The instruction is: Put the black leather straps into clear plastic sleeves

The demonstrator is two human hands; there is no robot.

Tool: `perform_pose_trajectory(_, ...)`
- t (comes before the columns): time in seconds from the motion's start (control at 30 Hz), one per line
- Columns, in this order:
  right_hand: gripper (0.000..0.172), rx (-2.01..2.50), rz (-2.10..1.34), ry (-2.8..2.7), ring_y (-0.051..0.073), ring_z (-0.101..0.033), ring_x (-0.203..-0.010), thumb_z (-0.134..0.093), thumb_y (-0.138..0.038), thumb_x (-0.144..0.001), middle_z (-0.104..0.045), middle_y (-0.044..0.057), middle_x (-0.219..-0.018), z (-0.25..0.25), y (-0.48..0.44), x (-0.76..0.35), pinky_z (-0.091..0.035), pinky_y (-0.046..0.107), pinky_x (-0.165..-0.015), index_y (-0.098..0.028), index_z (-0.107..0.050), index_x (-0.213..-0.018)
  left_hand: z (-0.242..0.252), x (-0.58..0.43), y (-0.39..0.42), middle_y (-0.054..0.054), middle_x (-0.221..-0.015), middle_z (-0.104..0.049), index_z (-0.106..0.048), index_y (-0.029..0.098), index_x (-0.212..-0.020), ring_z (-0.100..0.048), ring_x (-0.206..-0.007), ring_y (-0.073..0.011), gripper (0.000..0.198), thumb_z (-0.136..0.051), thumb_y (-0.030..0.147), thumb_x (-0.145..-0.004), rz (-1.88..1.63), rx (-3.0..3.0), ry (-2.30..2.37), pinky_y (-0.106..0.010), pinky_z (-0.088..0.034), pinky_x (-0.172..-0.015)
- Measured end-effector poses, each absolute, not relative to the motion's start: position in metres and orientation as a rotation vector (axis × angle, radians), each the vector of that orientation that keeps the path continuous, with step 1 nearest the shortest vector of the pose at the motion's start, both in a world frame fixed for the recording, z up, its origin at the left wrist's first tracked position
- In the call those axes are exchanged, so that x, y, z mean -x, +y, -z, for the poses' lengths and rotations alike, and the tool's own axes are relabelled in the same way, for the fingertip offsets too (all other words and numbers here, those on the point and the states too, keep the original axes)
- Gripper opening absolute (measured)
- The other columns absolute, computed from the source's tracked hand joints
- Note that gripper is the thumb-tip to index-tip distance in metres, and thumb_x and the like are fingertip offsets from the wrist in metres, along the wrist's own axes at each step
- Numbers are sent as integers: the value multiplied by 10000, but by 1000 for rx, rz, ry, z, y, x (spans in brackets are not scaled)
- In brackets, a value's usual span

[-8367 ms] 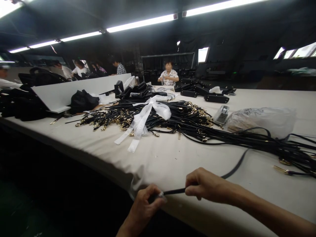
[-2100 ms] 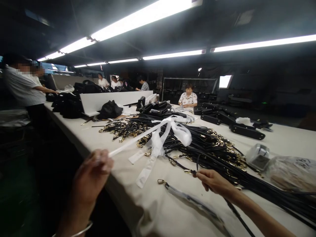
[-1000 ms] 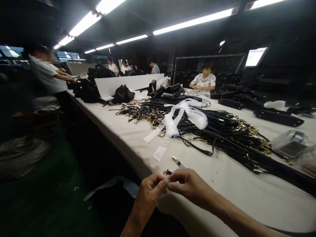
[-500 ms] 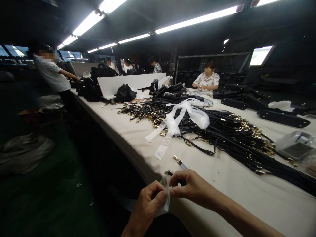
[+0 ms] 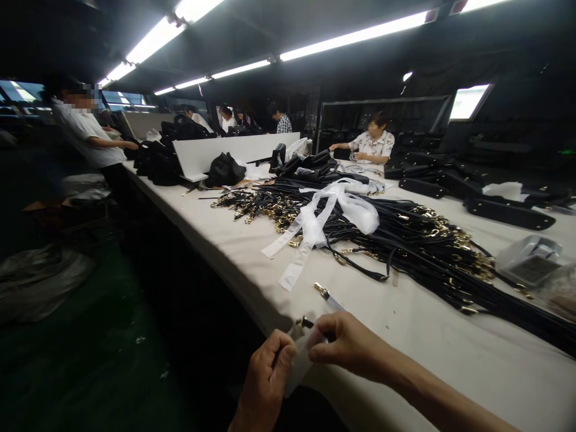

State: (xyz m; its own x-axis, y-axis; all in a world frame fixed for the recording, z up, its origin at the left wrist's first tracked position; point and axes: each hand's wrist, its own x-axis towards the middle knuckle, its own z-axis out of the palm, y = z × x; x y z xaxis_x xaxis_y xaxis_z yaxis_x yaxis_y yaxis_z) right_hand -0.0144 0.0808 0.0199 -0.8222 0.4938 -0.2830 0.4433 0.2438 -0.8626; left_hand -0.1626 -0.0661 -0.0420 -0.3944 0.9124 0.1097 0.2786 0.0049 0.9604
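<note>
At the near edge of the white table [image 5: 450,348], my left hand [image 5: 265,378] and my right hand [image 5: 346,345] meet over a thin white plastic sleeve [image 5: 297,360]. Both hands pinch it. A gold clasp [image 5: 306,323] on a black strap end pokes out just above my right fingers. A second gold clasp [image 5: 321,291] with a wrapped strap lies on the table a little beyond. Behind it spreads a big heap of black straps with gold clasps [image 5: 405,240], with loose white sleeves [image 5: 315,225] draped over it.
A clear plastic box [image 5: 528,261] sits at right. Black bag parts [image 5: 508,213] lie at the back. A white board [image 5: 234,150] leans beside a black bag [image 5: 225,171]. One person [image 5: 87,138] stands at left, another [image 5: 371,144] sits across. The dark floor drops off left.
My hands came together at the table edge after my left pulled a white sleeve from the pile. The sleeve now lies lower between my fingers, over the strap end.
</note>
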Motion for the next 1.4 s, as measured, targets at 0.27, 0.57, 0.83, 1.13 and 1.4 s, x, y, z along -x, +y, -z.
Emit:
perform_pose_trajectory(0.27,201,872,-1813,-2409,115,-508,-657,-675,-281,-723,-651,-14,-693,-13,79,11,-371,191,-607,-151,-779,-837,44,160,-62,33,-662,-435,-541,181,-747,-378,-617,-121,434,-694,585,-800,-1391,-1043,1464,-223,-330,-565)
perform_pose_trajectory(0.57,244,882,-1596,-2415,78,-322,-571,-655,-329,-772,-395,-52,-549,-8,75,11,-244,200,-520,-137,-620,-626,38,160,-60,22,-617,-460,-572,171,-644,-396,-600,-124,433,-678,552,-820,-1365,-1064,1527,-226,-337,-553)
perform_pose_trajectory(0.83,220,905,-1477,-2457,119,-546,-653,-652,-331,-806,-660,-2,-681,-11,78,13,-362,209,-602,-150,-755,-734,40,159,-56,37,-556,-445,-607,166,-649,-391,-521,-104,501,-676,641,-789,-1342,-997,1495,-220,-324,-504)
perform_pose_trajectory(1.13,298,768,-1563,-2324,101,-540,-626,-504,-327,-968,-720,-3,-858,-48,81,-5,-433,209,-631,-228,-606,-1230,63,172,-64,-49,-784,-636,-770,160,-880,-549,-744,-186,536,-513,629,-919,-1355,-951,1359,-274,-424,-714)
perform_pose_trajectory(1.4,195,567,-1694,-2357,165,-655,-900,-524,-335,-979,-718,22,-964,-72,63,-12,-510,236,-833,-229,-672,-1048,77,177,-74,-70,-880,-661,-759,175,-861,-562,-835,-223,448,-504,530,-962,-1392,-1140,1365,-295,-423,-784)
